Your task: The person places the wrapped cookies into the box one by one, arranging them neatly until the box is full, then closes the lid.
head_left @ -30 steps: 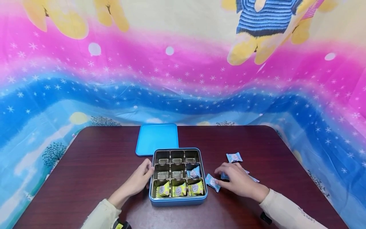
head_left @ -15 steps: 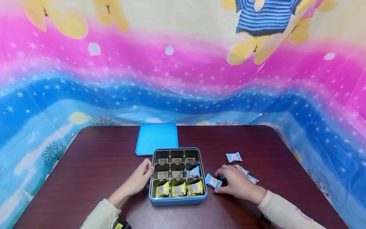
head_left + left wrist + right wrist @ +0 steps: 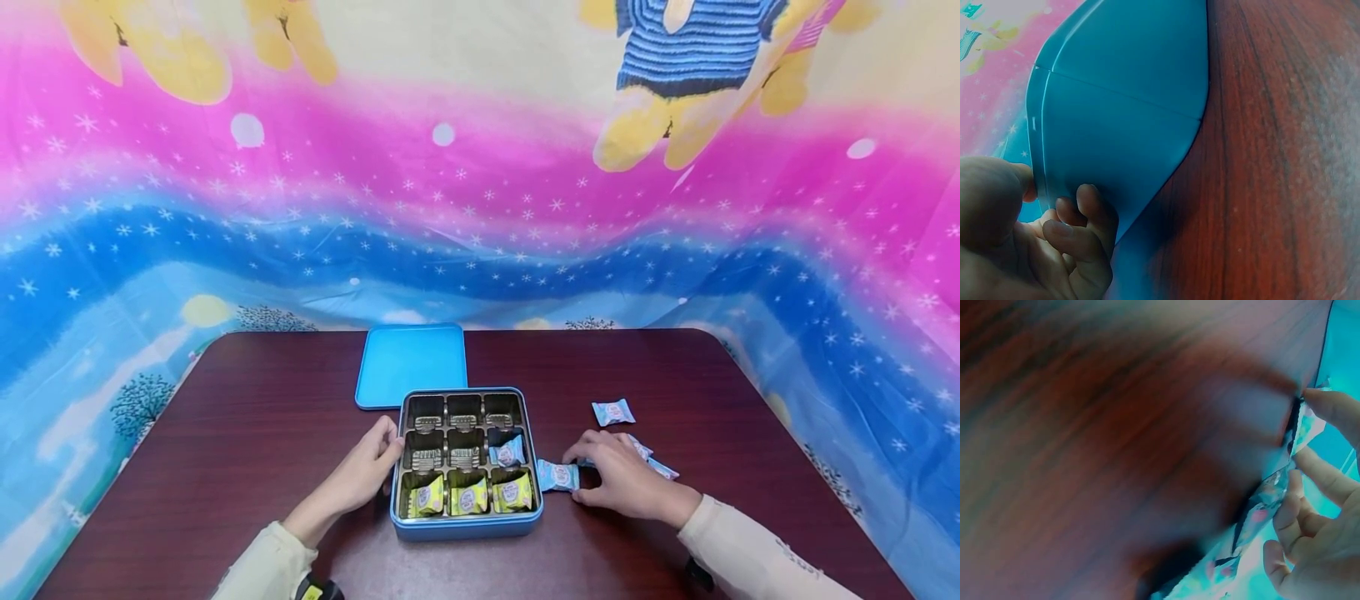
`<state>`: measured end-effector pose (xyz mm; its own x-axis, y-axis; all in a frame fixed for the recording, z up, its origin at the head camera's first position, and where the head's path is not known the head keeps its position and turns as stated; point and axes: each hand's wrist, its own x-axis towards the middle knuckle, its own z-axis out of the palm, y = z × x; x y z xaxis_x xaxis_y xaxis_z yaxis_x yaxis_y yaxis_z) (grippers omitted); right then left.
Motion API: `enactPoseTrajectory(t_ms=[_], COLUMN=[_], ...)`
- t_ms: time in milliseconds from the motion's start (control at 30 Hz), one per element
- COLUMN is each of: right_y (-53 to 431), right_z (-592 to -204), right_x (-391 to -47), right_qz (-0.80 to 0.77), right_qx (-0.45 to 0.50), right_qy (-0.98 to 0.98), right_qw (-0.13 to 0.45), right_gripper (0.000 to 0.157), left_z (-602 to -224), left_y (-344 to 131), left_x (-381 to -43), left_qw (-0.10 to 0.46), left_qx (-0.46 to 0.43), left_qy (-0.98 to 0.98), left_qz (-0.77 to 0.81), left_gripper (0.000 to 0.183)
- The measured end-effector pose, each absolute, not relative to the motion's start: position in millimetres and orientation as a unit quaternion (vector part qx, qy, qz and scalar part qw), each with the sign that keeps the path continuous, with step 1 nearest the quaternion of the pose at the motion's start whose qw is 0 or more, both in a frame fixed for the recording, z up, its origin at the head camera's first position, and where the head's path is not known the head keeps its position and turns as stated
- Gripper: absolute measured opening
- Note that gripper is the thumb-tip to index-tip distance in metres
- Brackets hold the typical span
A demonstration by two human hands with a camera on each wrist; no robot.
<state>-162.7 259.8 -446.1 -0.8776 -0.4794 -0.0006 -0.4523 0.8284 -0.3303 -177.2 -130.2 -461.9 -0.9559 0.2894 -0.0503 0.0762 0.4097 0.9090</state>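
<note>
One blue candy [image 3: 558, 475] could slip if your right hand [image 3: 621, 475], whose hold I cannot tell, catches it loosely, while your left hand [image 3: 367, 462] pinches the tin [image 3: 468, 529].

A brightly printed cloth [image 3: 525, 200] rose behind a dark reddish-brown table [image 3: 285, 375].

The cloth filled the far side and both flanks, running from cream at the top through vivid pink and deep blue to pale blue, with white snowflakes scattered over its middle bands. Yellow legs [image 3: 633, 133] hung beneath a blue striped top [image 3: 688, 54] in the upper right of the print, and a dark leafy tree [image 3: 145, 400] was printed low on the left. Slight creases showed in the fabric. The tabletop had rounded far corners and streaky wood grain; light left a pale sheen [image 3: 420, 571] along its near part.
</note>
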Motion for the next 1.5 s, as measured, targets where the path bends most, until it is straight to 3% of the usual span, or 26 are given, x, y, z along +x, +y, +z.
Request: enactPoseTrajectory(t_ms=[233, 633, 1500], right_y=[268.1, 272.8, 274.3], right_z=[-449.3, -455.6, -456.3], right_x=[-168.5, -175.1, -175.5], right_qz=[-0.216, -0.247, -0.22], right_qx=[-0.234, -0.23, -0.255], right_qy=[0.945, 0.937, 0.94], right_qw=[0.077, 0.085, 0.042], right_gripper=[0.039, 0.041, 0.029], left_z=[-462.4, -462.1, -460.2], left_y=[-130.1, -130.6, -129.4], left_x=[-177.1, -177.9, -175.9], left_qw=[0.099, 0.097, 0.098], left_qx=[0.114, 0.114, 0.102], left_qy=[0.833, 0.833, 0.832], left_qz=[0.532, 0.533, 0.536], left_gripper=[0.015, 0.015, 0.015])
